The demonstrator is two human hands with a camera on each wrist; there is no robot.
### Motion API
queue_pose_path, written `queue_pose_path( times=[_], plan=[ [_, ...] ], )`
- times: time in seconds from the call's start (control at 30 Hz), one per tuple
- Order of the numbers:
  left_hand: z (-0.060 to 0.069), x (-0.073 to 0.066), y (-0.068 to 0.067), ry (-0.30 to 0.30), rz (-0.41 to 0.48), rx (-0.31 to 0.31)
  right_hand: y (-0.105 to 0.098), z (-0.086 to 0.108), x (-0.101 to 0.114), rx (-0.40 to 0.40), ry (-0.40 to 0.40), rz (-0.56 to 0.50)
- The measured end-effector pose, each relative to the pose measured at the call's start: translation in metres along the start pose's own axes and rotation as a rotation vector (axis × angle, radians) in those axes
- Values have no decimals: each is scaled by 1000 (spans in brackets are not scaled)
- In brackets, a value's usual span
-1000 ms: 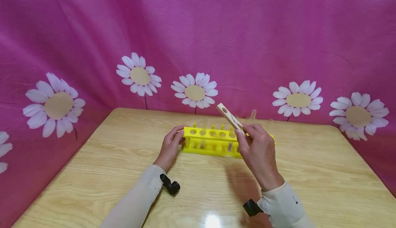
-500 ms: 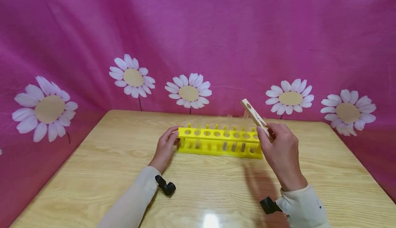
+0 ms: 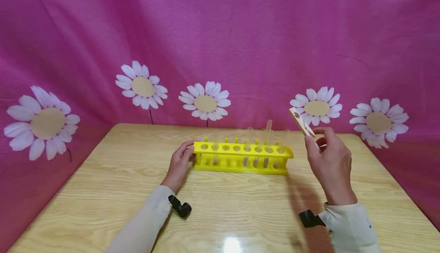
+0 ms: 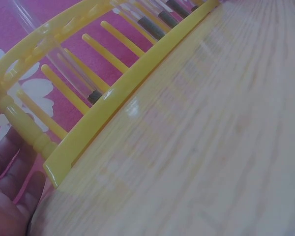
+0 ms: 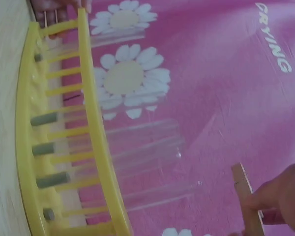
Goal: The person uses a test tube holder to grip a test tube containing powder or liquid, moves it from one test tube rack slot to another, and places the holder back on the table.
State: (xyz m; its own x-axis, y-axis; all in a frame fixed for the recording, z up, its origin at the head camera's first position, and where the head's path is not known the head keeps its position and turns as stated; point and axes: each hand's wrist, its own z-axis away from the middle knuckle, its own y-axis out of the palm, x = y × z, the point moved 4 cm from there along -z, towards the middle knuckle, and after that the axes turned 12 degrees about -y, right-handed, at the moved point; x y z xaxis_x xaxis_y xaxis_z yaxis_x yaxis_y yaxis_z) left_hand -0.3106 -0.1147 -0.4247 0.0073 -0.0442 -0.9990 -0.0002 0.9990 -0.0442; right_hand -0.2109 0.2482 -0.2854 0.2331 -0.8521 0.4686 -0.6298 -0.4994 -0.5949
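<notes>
A yellow test tube rack [image 3: 240,153] stands upright on the table. My left hand [image 3: 178,167] grips its left end, thumb in front and fingers behind. My right hand [image 3: 330,165] pinches a wooden test tube clamp [image 3: 302,122] in the air, to the right of the rack and apart from it. Nothing sits between the clamp's tips. One clear test tube [image 4: 69,69] stands near the rack's left end. Several more test tubes [image 5: 152,145] fill the holes on the right side, with dark grey-green matter at their bottoms.
The rack rests on a light wood table [image 3: 213,211] that reflects a lamp. A pink cloth [image 3: 240,47] printed with white daisies hangs behind and beside the table. Each sleeve carries a black wrist camera [image 3: 180,206]. Upright pegs [image 4: 105,54] line the rack's back.
My right hand has moved rightward with the clamp, from over the rack to beyond its right end, uncovering the tubes there. The left hand stays on the rack. The head view has shifted slightly.
</notes>
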Motion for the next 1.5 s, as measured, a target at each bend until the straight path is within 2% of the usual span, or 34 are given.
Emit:
queue_pose_path(
  times=[0.13,0.27,0.5,0.6,0.77,1.03,1.37,1.5],
  plan=[
    [-1,-1,0,2,2,13,-3,-1,-11,11,61,26],
    [0,-1,0,-4,4,11,-3,-2,-24,64,126,72],
    [21,-27,3,-44,18,27,3,0,-41,206,161,137],
    [22,-28,3,-47,13,26,5,2,-48,248,162,160],
    [22,-28,3,-45,11,22,11,4,-59,367,183,191],
    [21,-28,3,-34,2,23,20,9,-76,579,285,196],
    [20,-26,5,-35,13,27,30,17,-95,701,306,198],
    [11,-16,2,-42,16,14,34,17,-99,731,293,203]
  ],
)
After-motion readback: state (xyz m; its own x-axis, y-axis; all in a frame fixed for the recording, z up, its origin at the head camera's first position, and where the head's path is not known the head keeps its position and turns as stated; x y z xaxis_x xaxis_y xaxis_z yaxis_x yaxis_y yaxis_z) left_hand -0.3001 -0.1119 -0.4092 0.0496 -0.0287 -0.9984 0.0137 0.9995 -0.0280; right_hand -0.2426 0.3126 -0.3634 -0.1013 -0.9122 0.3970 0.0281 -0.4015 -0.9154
